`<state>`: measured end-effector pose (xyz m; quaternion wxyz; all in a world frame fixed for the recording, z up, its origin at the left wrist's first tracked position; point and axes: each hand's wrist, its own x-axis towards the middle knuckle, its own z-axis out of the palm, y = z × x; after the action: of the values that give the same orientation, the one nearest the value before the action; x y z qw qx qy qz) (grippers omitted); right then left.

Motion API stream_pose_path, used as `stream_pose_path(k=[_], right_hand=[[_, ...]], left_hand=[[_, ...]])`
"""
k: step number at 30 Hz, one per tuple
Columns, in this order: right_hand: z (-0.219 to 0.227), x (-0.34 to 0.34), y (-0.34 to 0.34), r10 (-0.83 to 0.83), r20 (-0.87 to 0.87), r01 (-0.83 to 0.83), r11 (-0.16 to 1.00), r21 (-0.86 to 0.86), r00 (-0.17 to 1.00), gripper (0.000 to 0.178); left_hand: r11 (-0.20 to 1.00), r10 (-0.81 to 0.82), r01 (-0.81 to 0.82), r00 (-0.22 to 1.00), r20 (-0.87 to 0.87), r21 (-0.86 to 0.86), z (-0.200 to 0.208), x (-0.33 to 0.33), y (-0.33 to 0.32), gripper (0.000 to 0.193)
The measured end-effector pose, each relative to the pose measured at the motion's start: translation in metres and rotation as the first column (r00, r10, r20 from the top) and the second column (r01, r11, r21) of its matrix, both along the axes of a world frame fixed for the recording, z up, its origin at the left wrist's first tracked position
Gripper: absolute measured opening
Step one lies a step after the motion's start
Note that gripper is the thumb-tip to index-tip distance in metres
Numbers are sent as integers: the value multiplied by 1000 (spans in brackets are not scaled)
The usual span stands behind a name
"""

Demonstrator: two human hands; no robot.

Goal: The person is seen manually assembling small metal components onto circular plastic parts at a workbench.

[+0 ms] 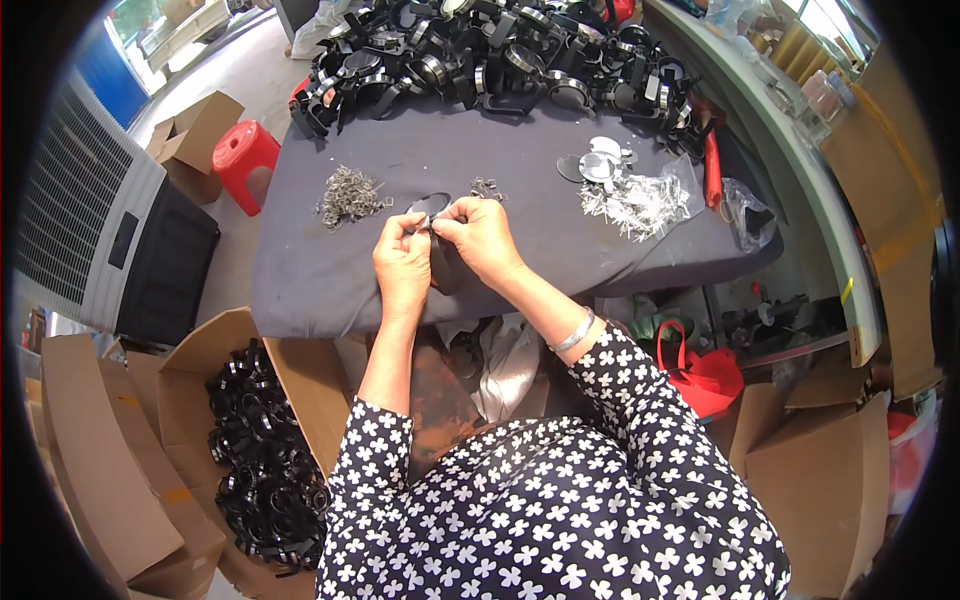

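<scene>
Over the near part of the cloth-covered table, both my hands meet on a wristwatch with a round dark face and a black strap that hangs down between them. My left hand pinches it from the left, thumb and fingers closed. My right hand pinches at the same spot from the right; the small part between the fingertips is hidden. Left of my hands lies a heap of small metal buckles. A smaller group of similar metal pieces sits just beyond my right hand.
A large pile of black watches covers the table's far side. To the right are small whitish pieces, round discs and a plastic bag. A cardboard box of black watches stands at lower left, a red stool beyond.
</scene>
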<state>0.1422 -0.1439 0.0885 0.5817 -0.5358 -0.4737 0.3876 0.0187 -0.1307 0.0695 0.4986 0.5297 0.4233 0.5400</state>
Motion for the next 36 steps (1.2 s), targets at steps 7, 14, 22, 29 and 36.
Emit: stream_pose_path(k=[7,14,22,29,36], right_hand=[[23,39,9,275,414,-326,944,55,868,20],[46,43,13,188,854,-296,954,-42,485,55],[54,48,0,117,937,-159,985,-67,328,32],[78,55,-32,-186,948,-378,884,276,257,12],[78,47,-35,264,659,-459,878,139,704,17]], left_hand=[[996,-69,78,986,154,-51,16,0,-5,13],[946,-289,292,956,39,-139,23,-16,-1,12],[957,-184,159,979,-86,-242,33,-15,-5,29],[973,-87,68,993,-78,-222,31,-20,-3,9],[981,-155,139,980,-121,-138,30,-33,6,2]])
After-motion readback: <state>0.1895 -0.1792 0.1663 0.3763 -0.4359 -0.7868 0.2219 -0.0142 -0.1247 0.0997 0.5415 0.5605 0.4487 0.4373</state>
